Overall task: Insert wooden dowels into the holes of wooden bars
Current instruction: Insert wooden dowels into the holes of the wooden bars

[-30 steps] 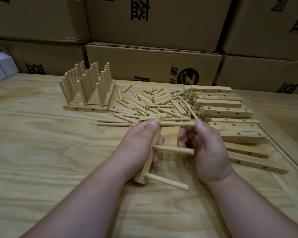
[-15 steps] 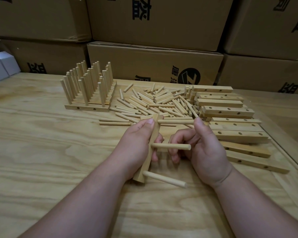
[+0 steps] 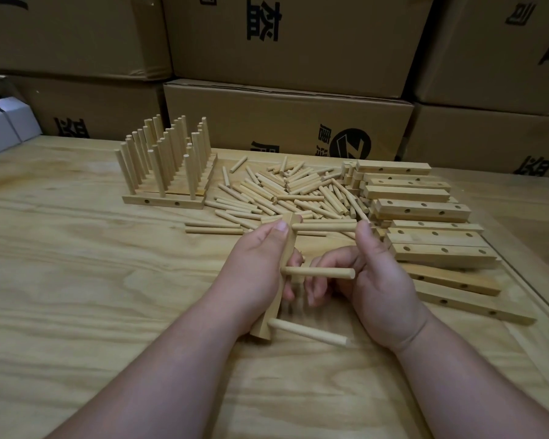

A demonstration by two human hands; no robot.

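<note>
the left hand (image 3: 254, 274) grips a bar (image 3: 279, 280) held on end above the table (image 3: 76, 280), three dowels sticking out rightward. the right hand (image 3: 374, 286) pinches the top dowel (image 3: 324, 226) at its far end — its other fingers curl loosely beneath the middle dowel (image 3: 317, 272).

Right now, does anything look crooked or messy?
Yes: on the bar that the left hand holds, the bottom dowel slants, unlike the upper two. Loose dowels lie scattered.
</note>
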